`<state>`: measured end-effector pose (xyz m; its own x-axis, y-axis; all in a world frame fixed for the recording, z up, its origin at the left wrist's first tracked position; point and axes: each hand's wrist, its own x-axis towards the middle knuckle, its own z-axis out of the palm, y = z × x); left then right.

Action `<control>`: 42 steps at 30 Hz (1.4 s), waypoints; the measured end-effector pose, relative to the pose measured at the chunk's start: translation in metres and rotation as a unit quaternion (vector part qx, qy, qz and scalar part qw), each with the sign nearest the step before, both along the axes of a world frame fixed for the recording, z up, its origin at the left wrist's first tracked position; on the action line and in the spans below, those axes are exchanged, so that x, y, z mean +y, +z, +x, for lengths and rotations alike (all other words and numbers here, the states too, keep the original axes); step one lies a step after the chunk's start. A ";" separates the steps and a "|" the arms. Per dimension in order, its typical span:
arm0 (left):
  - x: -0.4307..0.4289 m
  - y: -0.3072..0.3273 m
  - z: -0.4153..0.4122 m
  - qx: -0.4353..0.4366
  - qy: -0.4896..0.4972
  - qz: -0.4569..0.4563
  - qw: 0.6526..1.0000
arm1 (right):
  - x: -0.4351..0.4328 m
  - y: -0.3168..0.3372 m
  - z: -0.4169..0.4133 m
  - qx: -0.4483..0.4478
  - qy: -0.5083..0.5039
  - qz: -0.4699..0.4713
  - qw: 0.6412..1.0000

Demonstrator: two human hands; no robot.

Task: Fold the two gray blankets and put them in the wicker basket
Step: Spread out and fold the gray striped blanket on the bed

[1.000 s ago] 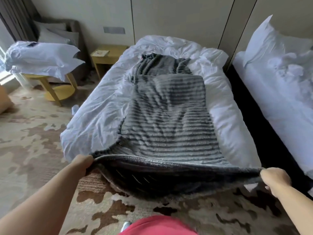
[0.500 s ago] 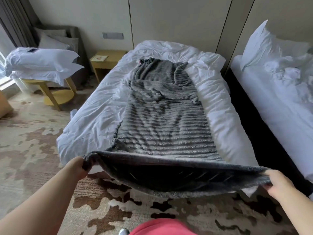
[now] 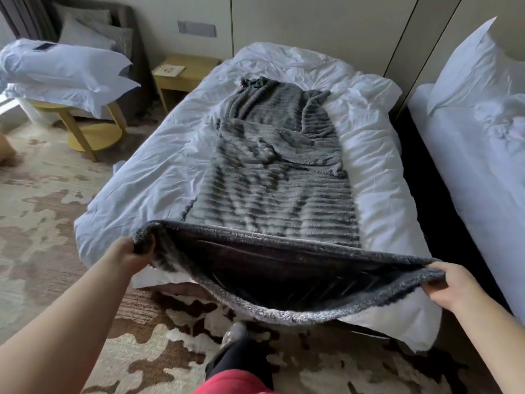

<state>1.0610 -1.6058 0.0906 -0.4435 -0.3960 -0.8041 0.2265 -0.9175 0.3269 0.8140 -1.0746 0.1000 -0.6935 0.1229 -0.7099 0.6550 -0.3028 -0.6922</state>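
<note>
Left hand [image 3: 129, 255] low at the bed's near left corner, forearm reaching in from the lower left, grip clenched around the near left corner of the gray blanket [image 3: 279, 194], fingers curled under the fleecy edge. Right hand [image 3: 451, 285] out to the right at about the same height, forearm entering from the lower right corner, grip pinching the blanket's near right corner, thumb on top and fingers beneath. Between the two hands, the near hem lifted off the mattress and sagging in a shallow curve, dark underside showing. Beyond the hem, the rest of the ribbed, striped gray fabric stretched lengthwise down the middle of the bed [image 3: 136, 191], with a rumpled crosswise fold about halfway up and a bunched far end near the head. Whether one blanket or two in that length, cannot tell. Underneath, a wrinkled white duvet hanging over the foot of the bed. To the right, across a dark gap, a second bed [image 3: 468, 172] in white linen with a pillow [image 3: 468, 66] propped at its head. To the left, a small yellow nightstand [image 3: 184, 78] with a card on top, and a round yellow worktop [image 3: 91, 129] carrying stacked white pillows [image 3: 62, 72]. Behind that, a gray armchair with cushions in the corner. Below, patterned beige and brown carpet [image 3: 42, 209], with a dark trouser leg and a strip of red garment at the bottom edge.
</note>
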 end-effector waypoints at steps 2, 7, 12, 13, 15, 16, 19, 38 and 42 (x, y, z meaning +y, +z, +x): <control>-0.021 -0.003 -0.026 -0.021 -0.012 0.005 1.000 | -0.013 0.000 -0.032 -0.004 0.018 0.021 1.000; -0.083 -0.038 -0.132 -0.058 -0.036 0.003 0.998 | -0.071 -0.023 -0.140 -0.054 0.014 0.080 0.995; -0.133 -0.105 -0.245 -0.119 -0.108 -0.094 0.983 | -0.127 -0.097 -0.258 -0.075 0.006 0.210 0.975; -0.137 -0.119 -0.257 -0.188 -0.191 -0.156 0.951 | -0.141 -0.111 -0.269 -0.073 0.044 0.294 0.952; -0.144 -0.149 -0.276 -0.317 -0.351 -0.330 0.817 | -0.176 -0.139 -0.282 -0.031 0.156 0.487 0.859; -0.146 -0.160 -0.283 -0.349 -0.412 -0.401 0.740 | -0.199 -0.147 -0.279 0.006 0.218 0.503 0.836; -0.146 -0.180 -0.298 -0.377 -0.541 -0.554 0.509 | -0.270 -0.170 -0.258 0.064 0.421 0.430 0.796; -0.150 -0.205 -0.357 -0.454 -0.668 -0.541 0.235 | -0.296 -0.202 -0.306 0.010 0.722 0.397 0.566; -0.152 -0.212 -0.361 -0.472 -0.677 -0.530 0.194 | -0.263 -0.191 -0.326 -0.149 0.815 0.329 0.453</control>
<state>0.7004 -1.7575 -0.1216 -0.5717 -0.5944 -0.5656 -0.6066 0.7704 -0.1964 0.4882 -1.3376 -0.0910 -0.1291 -0.1277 -0.9834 -0.2697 0.9588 -0.0891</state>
